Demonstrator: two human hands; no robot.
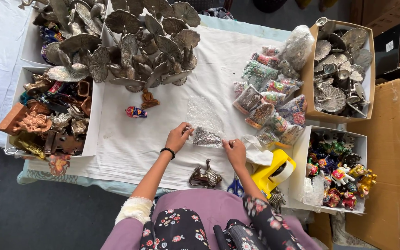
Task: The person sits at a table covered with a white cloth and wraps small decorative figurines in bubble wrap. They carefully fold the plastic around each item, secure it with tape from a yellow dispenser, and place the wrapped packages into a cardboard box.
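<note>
Both my hands rest on a sheet of clear bubble wrap [203,115] spread on the white cloth [130,143]. My left hand [178,137], with a black bead bracelet on the wrist, pinches the wrap's left edge. My right hand [235,151] presses its right edge. Between them a small silver-grey figurine [206,137] lies rolled inside the wrap. A metal figurine [205,176] lies near the table's front edge, below my hands.
Metal leaf-shaped pieces [140,46] crowd the back. Wrapped bundles [269,99] pile up at right beside cardboard boxes [312,88] of metal and painted figures [339,178]. A yellow tape dispenser [274,172] and blue scissors [235,187] lie by my right arm. A box [93,125] of statues stands left.
</note>
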